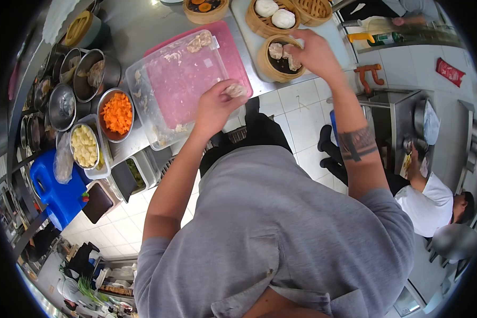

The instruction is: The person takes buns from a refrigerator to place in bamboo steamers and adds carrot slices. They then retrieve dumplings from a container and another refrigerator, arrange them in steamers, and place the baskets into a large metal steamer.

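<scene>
My left hand [216, 107] is closed around a pale raw dumpling [236, 90], above the edge of a pink cutting board [237, 61]. A clear plastic tray [137, 79] with bits of pale filling stuck to it lies on that board. My right hand [317, 55] reaches into a small bamboo steamer [267, 68]. Its fingertips pinch a dumpling [292, 57] there, and another dumpling [275, 51] sits beside it. Just behind, a second bamboo steamer [256, 24] holds white buns [283, 19].
At left are a bowl of diced carrot [116, 114], a bowl of pale yellow cubes [85, 146], several metal bowls [62, 107] and a blue plastic container [58, 188]. An empty steamer [312, 8] stands at the back. A co-worker in a white shirt [426, 204] is at right.
</scene>
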The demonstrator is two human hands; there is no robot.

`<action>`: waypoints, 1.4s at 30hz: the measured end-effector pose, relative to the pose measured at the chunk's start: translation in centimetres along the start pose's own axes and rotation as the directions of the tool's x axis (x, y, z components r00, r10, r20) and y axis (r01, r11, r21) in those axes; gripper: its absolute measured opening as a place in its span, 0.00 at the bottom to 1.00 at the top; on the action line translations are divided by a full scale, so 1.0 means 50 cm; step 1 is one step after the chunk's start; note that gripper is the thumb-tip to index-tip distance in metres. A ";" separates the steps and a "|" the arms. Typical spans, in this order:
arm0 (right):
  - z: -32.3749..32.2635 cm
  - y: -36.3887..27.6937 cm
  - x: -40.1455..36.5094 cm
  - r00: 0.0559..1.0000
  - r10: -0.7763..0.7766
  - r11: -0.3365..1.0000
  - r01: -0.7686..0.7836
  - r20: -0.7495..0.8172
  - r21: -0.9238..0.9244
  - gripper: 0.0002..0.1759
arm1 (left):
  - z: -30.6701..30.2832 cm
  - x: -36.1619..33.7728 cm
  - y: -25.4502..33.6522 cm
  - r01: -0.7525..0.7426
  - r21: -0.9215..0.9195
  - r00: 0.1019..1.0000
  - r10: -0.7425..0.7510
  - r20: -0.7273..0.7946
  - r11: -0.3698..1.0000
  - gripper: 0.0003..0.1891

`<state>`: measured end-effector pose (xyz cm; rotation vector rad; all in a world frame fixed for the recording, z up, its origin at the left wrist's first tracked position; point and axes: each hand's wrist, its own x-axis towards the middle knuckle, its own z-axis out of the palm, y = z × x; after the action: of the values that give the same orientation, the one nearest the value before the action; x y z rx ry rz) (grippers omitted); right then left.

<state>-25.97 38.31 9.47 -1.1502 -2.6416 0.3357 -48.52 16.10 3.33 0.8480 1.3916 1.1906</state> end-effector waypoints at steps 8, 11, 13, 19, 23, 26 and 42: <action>-0.039 0.025 -0.193 0.889 0.450 0.778 -0.436 0.083 0.452 0.19 | 0.189 0.204 0.050 -0.449 0.527 0.888 0.425 0.174 0.722 0.25; -0.009 0.028 -0.250 0.848 0.508 0.697 -0.508 0.150 0.506 0.18 | 0.213 0.236 0.039 -0.538 0.685 0.812 0.520 0.266 0.490 0.24; 0.010 0.037 -0.274 0.827 0.528 0.644 -0.539 0.194 0.543 0.17 | 0.213 0.244 0.033 -0.525 0.736 0.822 0.479 0.308 0.428 0.24; 0.042 0.049 -0.273 0.811 0.545 0.607 -0.558 0.214 0.566 0.18 | 0.207 0.241 0.040 -0.515 0.803 0.830 0.410 0.379 0.300 0.27; 0.050 0.062 -0.225 0.809 0.577 0.603 -0.514 0.111 0.610 0.18 | 0.184 0.199 0.075 -0.516 0.804 0.781 0.548 0.300 0.295 0.29; 0.041 0.067 -0.192 0.772 0.634 0.670 -0.512 -0.055 0.538 0.18 | 0.086 0.196 0.043 -0.324 0.859 0.863 0.495 0.097 0.397 0.26; 0.144 -0.234 -0.070 0.942 0.104 0.856 -0.247 0.318 0.453 0.18 | -0.193 0.087 -0.060 -0.070 0.790 0.765 0.541 -0.349 0.609 0.30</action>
<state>-33.89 27.16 5.76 -1.2359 -2.4417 1.2136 -58.37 17.53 -1.34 1.4526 2.4022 1.1807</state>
